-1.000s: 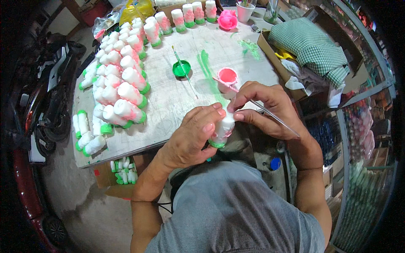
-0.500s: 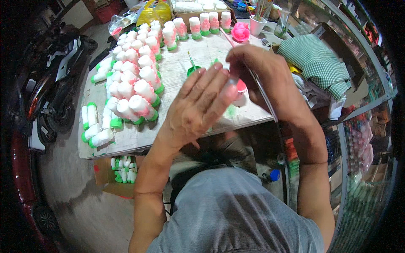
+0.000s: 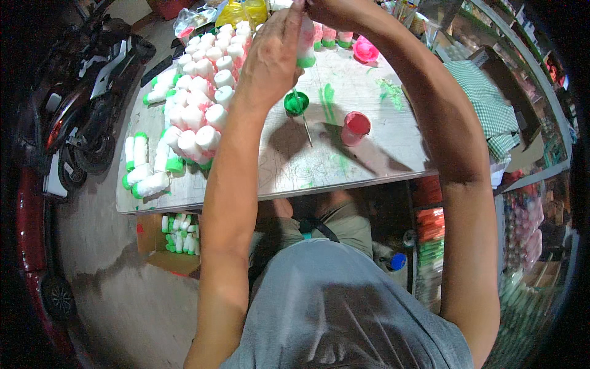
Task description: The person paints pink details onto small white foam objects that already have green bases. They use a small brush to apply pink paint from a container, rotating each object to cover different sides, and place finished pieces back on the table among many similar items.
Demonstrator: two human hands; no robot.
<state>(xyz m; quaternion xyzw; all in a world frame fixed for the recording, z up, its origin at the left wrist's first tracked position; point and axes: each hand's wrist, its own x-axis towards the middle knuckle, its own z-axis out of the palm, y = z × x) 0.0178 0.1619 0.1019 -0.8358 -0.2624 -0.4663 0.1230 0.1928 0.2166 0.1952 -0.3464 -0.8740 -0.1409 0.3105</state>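
My left hand (image 3: pixel 275 58) is raised over the far half of the table, fingers pointing away and closed along a cylinder (image 3: pixel 305 44) with a white and pink body and a green base. The cylinder's upper end is hidden by my hands. My right hand (image 3: pixel 335 8) meets the left fingertips at the top edge of the view; its fingers are mostly out of sight, so its grip does not show. Below the hands stands a cup of green paint (image 3: pixel 296 106) with a thin brush (image 3: pixel 308 132) leaning across it. A pink paint cup (image 3: pixel 355 129) stands to its right.
Rows of similar cylinders (image 3: pixel 206 115) crowd the table's left side, with several lying near its left edge. A bright pink container (image 3: pixel 365 49) stands farther back. Green checked cloth (image 3: pixel 485 104) lies at the right. A cardboard box (image 3: pixel 184 261) with more cylinders is below the table.
Both hands have moved up and away from me, toward the far side of the table. The pink cup is now uncovered, and the cylinder shows between my hands.
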